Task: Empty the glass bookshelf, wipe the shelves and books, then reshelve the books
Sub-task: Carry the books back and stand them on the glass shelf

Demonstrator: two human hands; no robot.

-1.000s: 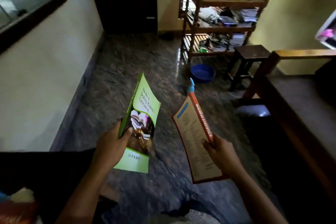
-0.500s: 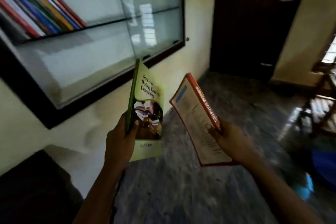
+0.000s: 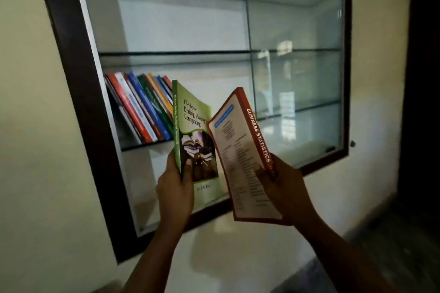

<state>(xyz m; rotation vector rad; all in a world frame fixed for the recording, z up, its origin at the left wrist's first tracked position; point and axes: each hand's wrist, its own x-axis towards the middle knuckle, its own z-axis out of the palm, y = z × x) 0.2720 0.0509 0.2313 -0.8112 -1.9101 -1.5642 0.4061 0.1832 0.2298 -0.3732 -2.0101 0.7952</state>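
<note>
A dark-framed glass bookshelf (image 3: 78, 93) is set in the wall ahead. Several coloured books (image 3: 142, 109) lean to the left on its middle glass shelf (image 3: 297, 107). My left hand (image 3: 175, 188) grips a green book (image 3: 194, 131) titled "The Key to Drafting, Pleading & Conveyancing" by its lower spine, thumb on the cover. My right hand (image 3: 283, 185) holds an orange book (image 3: 242, 154) with "Business Statistics" on its spine. Both books are raised in front of the lower shelves, and the orange one overlaps the green one's right edge.
A glass pane (image 3: 297, 66) covers the right half of the bookshelf. The upper shelves hold nothing that I can see. A dark door (image 3: 423, 78) stands at the far right. Cream wall (image 3: 31, 150) surrounds the frame, and a strip of dark floor (image 3: 392, 257) shows at lower right.
My view has swung from the floor and room up to the bookshelf. Both hands have lifted their books toward the shelves, and the two books have come closer together.
</note>
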